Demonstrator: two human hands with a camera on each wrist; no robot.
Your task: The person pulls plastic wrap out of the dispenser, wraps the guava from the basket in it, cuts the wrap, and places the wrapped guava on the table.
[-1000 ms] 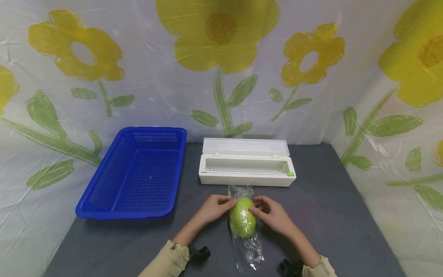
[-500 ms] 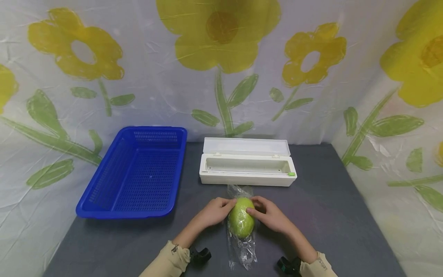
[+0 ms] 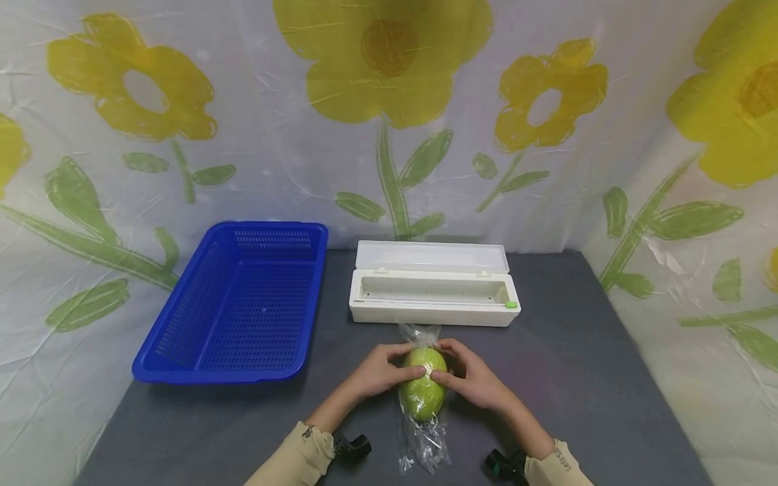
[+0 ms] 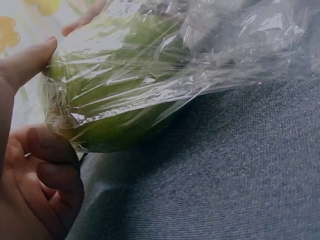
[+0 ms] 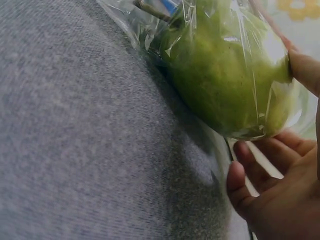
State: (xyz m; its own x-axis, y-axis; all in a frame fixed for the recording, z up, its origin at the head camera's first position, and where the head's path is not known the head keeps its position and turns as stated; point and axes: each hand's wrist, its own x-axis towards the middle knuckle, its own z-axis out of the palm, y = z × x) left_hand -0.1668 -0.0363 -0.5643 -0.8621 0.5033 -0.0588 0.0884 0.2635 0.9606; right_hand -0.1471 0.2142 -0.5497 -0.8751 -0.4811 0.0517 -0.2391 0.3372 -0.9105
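A green pear (image 3: 424, 398), wrapped in clear plastic film (image 3: 423, 451), lies lengthwise on the grey table in the head view. My left hand (image 3: 378, 371) grips its far left side, thumb on top and fingers curled around the far end. From the right, my right hand (image 3: 477, 378) holds the same end, its thumb close to the left one. Loose film trails off the near end and sticks out beyond the far end. In the right wrist view a brown stem (image 5: 152, 11) shows through the film; in the left wrist view wrinkled film is stretched over the pear (image 4: 115, 100).
Just beyond the hands stands a long white box (image 3: 425, 315) with its lid (image 3: 431, 256) raised and a small green slider at its right. A blue plastic basket (image 3: 221, 376) sits to the left. Behind the table (image 3: 577, 391) hangs a flower-printed sheet (image 3: 255, 162).
The left thumb has moved from the pear's left edge onto its top, beside the right thumb. Film at the far end is drawn narrower. The pear has shifted slightly left and toward me.
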